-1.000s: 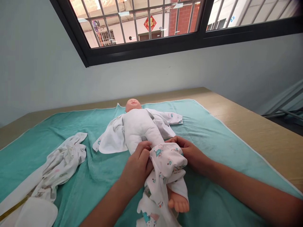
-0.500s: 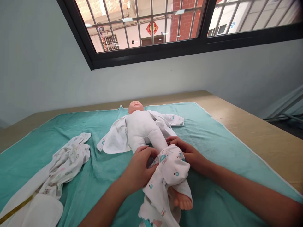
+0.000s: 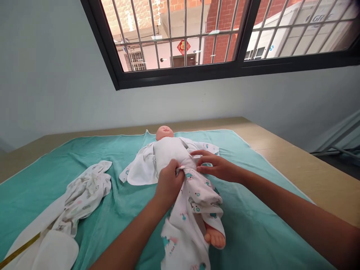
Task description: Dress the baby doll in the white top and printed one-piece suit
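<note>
A baby doll [image 3: 171, 150] lies on its back, its head toward the wall. Its white printed shirt [image 3: 142, 168] is spread open at both sides of the cloth torso. White baby pants [image 3: 194, 193] with small coloured prints cover one leg up to the hip, and a bare foot [image 3: 216, 237] sticks out of that leg's cuff. The other pant leg hangs toward me. My left hand [image 3: 170, 183] is closed on the waistband at the doll's crotch. My right hand [image 3: 215, 165] rests by the doll's hip with fingers stretched out, partly touching the torso.
A teal blanket [image 3: 123, 210] covers most of the wooden table [image 3: 284, 161]. To the left lies a crumpled printed baby garment [image 3: 87, 191] beside a white cloth piece [image 3: 57, 249] and a yellow strip [image 3: 21, 250]. Behind the table are a wall and a barred window [image 3: 180, 77].
The pants have moved up the doll's leg from about the knee to the hip. My left hand moved up with the waistband; my right hand moved up and its fingers are now extended.
</note>
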The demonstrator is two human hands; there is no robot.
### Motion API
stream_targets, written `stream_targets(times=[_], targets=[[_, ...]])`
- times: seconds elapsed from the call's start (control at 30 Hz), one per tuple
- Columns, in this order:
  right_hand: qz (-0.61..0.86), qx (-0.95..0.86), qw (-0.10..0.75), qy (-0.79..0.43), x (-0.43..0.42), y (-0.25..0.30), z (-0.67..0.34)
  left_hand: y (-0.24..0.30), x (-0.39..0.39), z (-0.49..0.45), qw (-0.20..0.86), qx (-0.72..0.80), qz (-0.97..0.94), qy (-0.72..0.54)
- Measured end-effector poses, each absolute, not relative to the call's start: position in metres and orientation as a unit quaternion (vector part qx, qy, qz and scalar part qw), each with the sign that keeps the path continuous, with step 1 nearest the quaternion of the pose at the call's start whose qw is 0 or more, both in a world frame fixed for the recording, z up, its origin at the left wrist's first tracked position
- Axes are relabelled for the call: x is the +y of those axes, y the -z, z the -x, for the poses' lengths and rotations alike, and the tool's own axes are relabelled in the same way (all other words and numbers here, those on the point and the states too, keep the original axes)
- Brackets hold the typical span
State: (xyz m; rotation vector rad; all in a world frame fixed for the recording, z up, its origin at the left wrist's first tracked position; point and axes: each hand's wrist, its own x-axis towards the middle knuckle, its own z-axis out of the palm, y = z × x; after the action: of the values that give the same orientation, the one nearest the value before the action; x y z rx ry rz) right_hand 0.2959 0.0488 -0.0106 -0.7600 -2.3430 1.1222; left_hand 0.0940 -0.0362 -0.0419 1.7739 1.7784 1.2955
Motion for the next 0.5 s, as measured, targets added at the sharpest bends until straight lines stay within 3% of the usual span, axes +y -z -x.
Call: stream_targets(times=[0.1,0.2,0.5], targets=[[0.266,-0.864,0.195,-0.381,0.058,0.008,-0.286,0.039,-0.015,-0.089,0.119,0.621,-0.63,-0.451],[0.248,-0.855,0.202,-0.409,0.062,0.018,-0.281,0.038,-0.006,-0.084,0.148,0.617,-0.628,-0.45],[0.205,-0.848,0.195,-0.449,0.059,0.03,-0.283,0.014,-0.026,-0.083,0.39,0.575,-0.567,-0.443]])
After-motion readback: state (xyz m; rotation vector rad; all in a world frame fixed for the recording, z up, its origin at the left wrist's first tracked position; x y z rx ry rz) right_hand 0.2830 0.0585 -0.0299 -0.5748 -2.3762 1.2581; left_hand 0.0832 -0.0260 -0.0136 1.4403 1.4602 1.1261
